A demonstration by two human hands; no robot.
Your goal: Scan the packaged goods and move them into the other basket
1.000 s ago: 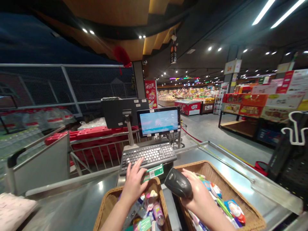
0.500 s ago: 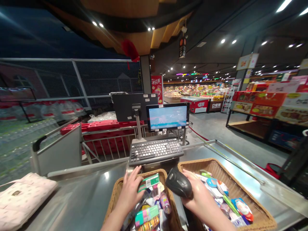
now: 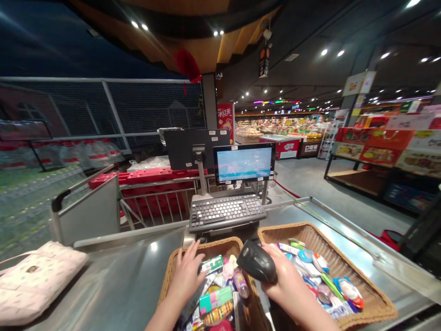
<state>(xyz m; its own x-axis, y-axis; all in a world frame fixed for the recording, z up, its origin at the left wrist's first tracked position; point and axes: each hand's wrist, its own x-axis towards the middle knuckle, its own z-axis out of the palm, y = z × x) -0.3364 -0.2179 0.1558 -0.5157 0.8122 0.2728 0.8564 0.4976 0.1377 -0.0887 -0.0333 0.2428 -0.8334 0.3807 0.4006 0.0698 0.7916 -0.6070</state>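
Observation:
My right hand (image 3: 287, 276) is wrapped round a black barcode scanner (image 3: 257, 262), whose head points left above the gap between two wicker baskets. My left hand (image 3: 188, 271) hovers over the left wicker basket (image 3: 168, 271), fingers spread and nothing gripped. Just right of its fingertips lies a green-and-white box (image 3: 212, 264) on top of mixed small packages. Below it are a green-and-pink pack (image 3: 216, 299) and a small pinkish bottle (image 3: 241, 284). The right wicker basket (image 3: 365, 271) holds several colourful packets (image 3: 344, 287), partly hidden behind my right forearm.
Beyond the baskets stand a black keyboard (image 3: 227, 211) and a lit monitor (image 3: 244, 163). A pale pink bag (image 3: 41, 280) lies on the metal counter (image 3: 120, 276) at left. A metal railing (image 3: 161, 200) runs behind the counter, and boxed goods (image 3: 382, 147) fill a shelf at right.
The green-and-white box, beside my left fingers before, now sits lower among the packages, apart from the hand. My right hand keeps the scanner in nearly the same place. The view has shifted slightly.

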